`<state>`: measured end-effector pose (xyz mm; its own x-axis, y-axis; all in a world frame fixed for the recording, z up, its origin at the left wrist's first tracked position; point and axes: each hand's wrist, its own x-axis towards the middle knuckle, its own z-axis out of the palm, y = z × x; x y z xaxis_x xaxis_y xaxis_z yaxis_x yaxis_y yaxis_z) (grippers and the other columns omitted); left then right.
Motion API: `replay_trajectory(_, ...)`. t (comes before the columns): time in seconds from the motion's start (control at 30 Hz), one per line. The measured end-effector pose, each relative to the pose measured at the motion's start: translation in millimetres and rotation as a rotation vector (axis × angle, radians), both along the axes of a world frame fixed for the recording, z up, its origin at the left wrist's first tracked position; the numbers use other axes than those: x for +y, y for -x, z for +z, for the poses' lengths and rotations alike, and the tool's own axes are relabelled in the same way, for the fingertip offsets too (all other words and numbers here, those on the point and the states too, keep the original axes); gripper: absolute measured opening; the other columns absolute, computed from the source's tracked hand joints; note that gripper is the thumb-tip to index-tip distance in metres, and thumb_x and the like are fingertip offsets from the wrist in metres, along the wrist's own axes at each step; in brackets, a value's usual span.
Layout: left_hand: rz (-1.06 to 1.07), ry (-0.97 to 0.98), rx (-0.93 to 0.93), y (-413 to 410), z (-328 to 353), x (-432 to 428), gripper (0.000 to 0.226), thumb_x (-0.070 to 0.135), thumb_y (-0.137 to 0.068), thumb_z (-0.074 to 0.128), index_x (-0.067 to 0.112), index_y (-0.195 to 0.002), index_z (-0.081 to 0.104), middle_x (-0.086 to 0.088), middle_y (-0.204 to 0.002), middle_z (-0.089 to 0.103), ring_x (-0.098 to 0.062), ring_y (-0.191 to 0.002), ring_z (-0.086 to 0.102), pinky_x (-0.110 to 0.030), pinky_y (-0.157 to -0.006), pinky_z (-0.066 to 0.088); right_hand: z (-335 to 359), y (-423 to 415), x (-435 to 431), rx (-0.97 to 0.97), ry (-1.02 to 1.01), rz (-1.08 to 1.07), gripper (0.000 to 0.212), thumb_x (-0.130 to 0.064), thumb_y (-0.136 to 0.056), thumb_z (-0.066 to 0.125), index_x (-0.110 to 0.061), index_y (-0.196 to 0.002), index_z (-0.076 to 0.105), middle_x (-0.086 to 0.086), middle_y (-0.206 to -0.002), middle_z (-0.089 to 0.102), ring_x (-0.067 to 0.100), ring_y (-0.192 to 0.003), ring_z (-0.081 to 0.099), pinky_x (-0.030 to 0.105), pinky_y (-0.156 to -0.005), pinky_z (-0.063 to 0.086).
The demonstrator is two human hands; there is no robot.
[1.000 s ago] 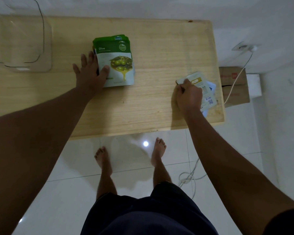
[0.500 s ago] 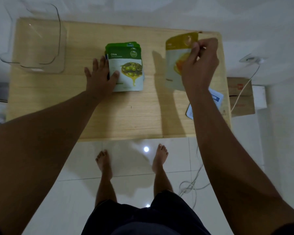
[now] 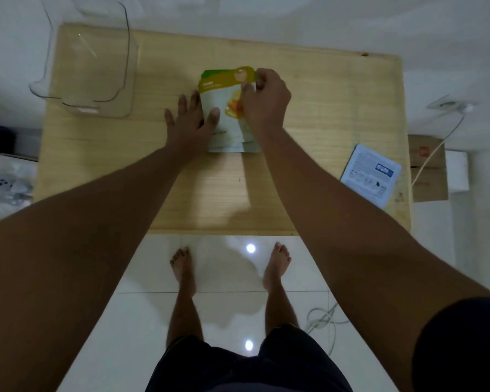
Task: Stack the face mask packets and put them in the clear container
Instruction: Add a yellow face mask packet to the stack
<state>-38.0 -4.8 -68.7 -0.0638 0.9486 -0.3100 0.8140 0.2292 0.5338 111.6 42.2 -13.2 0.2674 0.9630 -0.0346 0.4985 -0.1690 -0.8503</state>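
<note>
A yellow-topped honey mask packet (image 3: 224, 89) lies on the stack of packets at the middle of the wooden table (image 3: 323, 94); a green edge of the packets below shows at its top left. My right hand (image 3: 266, 100) pinches the honey packet at its top right corner. My left hand (image 3: 191, 120) rests flat with spread fingers on the stack's left edge, thumb on the packet. One blue and white packet (image 3: 371, 175) lies face down near the table's right edge. The clear container (image 3: 88, 60) stands at the far left corner.
A cardboard box (image 3: 429, 168) sits on the floor right of the table, with a white cable (image 3: 441, 142) running over it from a wall socket. A bag of items (image 3: 9, 185) lies on the floor at the left. My bare feet stand on white tiles below the table's front edge.
My right hand picked up the honey packet at the right edge, carried it left through the air, and lowered it onto the olive-topped stack. My left hand stayed on the stack.
</note>
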Motion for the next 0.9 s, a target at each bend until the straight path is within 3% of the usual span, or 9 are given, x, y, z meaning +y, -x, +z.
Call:
replay_trajectory(0.07, -0.027, -0.028, 0.03, 1.5, -3.7, -1.1, 0.076, 0.065, -0.093, 0.025, 0.025, -0.157, 0.016, -0.002, -0.166, 0.007, -0.028, -0.152, -0.005, -0.058, -0.116, -0.011, -3.1, 1.5, -2.0, 0.003, 0.001, 0.042, 0.028, -0.01, -0.08, 0.072, -0.01, -0.108, 0.068, 0.005, -0.095, 0.072, 0.018, -0.088, 0.067, 0.007, -0.072, 0.041)
replay_trajectory(0.17, -0.023, -0.049, 0.054, 0.9, -5.8, -2.7, 0.077, 0.065, -0.092, 0.029, 0.025, -0.157, 0.015, -0.001, -0.166, 0.007, -0.029, -0.152, -0.004, -0.058, -0.117, -0.01, -10.0, -1.2, -6.4, -0.058, -0.019, 0.112, 0.03, -0.014, -0.08, 0.071, -0.012, -0.109, 0.067, 0.006, -0.096, 0.073, 0.02, -0.087, 0.068, 0.028, -0.083, 0.056)
replay_trajectory(0.23, -0.019, -0.061, 0.06, -0.5, -6.3, -3.1, 0.078, 0.065, -0.091, 0.028, 0.025, -0.157, 0.015, -0.001, -0.166, 0.008, -0.028, -0.152, -0.004, -0.058, -0.117, -0.009, -10.1, -5.0, -8.7, -0.086, -0.063, 0.173, 0.029, -0.015, -0.082, 0.067, -0.011, -0.111, 0.065, 0.007, -0.098, 0.072, 0.022, -0.089, 0.068, 0.039, -0.084, 0.057)
replay_trajectory(0.3, -0.016, -0.062, 0.069, -0.4, -6.2, -3.3, 0.078, 0.064, -0.092, 0.029, 0.023, -0.157, 0.015, -0.002, -0.166, 0.009, -0.029, -0.153, -0.003, -0.058, -0.117, -0.008, -9.6, -12.8, -12.5, -0.167, -0.094, 0.236, 0.042, -0.015, -0.087, 0.061, -0.007, -0.128, 0.058, 0.018, -0.128, 0.063, 0.033, -0.117, 0.06, 0.046, -0.104, 0.048)
replay_trajectory(0.37, -0.01, -0.058, 0.077, 0.3, -6.1, -3.3, 0.077, 0.063, -0.093, 0.03, 0.022, -0.157, 0.015, -0.002, -0.166, 0.009, -0.029, -0.153, -0.002, -0.058, -0.118, -0.008, -5.7, -30.8, -22.7, -0.293, -0.029, 0.268, 0.057, -0.019, -0.094, 0.056, -0.006, -0.146, 0.038, 0.021, -0.156, 0.031, 0.038, -0.146, 0.027, 0.052, -0.118, 0.022)
replay_trajectory(0.43, -0.008, -0.061, 0.084, 0.2, -6.5, -2.3, 0.076, 0.062, -0.093, 0.03, 0.022, -0.157, 0.015, -0.002, -0.166, 0.01, -0.029, -0.153, -0.001, -0.058, -0.118, -0.007, -4.0, -62.1, -35.9, -0.436, 0.05, 0.235, 0.064, -0.026, -0.096, 0.052, -0.01, -0.152, 0.024, 0.017, -0.162, 0.014, 0.038, -0.15, 0.007, 0.058, -0.119, 0.011)
replay_trajectory(0.57, -0.006, -0.054, 0.088, -1.5, -6.4, -0.9, 0.077, 0.061, -0.093, 0.031, 0.02, -0.157, 0.015, -0.003, -0.165, 0.011, -0.03, -0.152, 0.001, -0.06, -0.117, -0.005, -8.1, -131.0, -64.1, -0.687, 0.302, 0.111, 0.07, -0.033, -0.096, 0.053, -0.012, -0.153, 0.017, 0.015, -0.163, 0.008, 0.042, -0.149, 0.002, 0.068, -0.115, 0.012)
replay_trajectory(0.73, -0.014, -0.036, 0.102, -2.5, -3.5, 0.5, 0.077, 0.06, -0.094, 0.031, 0.019, -0.157, 0.015, -0.004, -0.166, 0.009, -0.031, -0.152, -0.001, -0.06, -0.117, -0.005, -22.2, -175.1, -89.1, -0.709, 0.647, -0.06, 0.089, -0.05, -0.093, 0.053, -0.003, -0.153, 0.006, 0.022, -0.162, 0.0, 0.05, -0.146, -0.002, 0.07, -0.114, 0.012)
replay_trajectory(0.9, -0.024, -0.052, 0.123, -3.8, -4.2, 1.8, 0.076, 0.059, -0.094, 0.03, 0.017, -0.156, 0.015, -0.007, -0.165, 0.013, -0.034, -0.152, 0.002, -0.064, -0.116, -0.002, -30.4, -183.6, -97.9, -0.603, 0.589, 0.036, 0.079, -0.039, -0.101, 0.044, 0.009, -0.149, 0.005, 0.026, -0.161, -0.001, 0.047, -0.148, -0.001, 0.06, -0.12, 0.012)
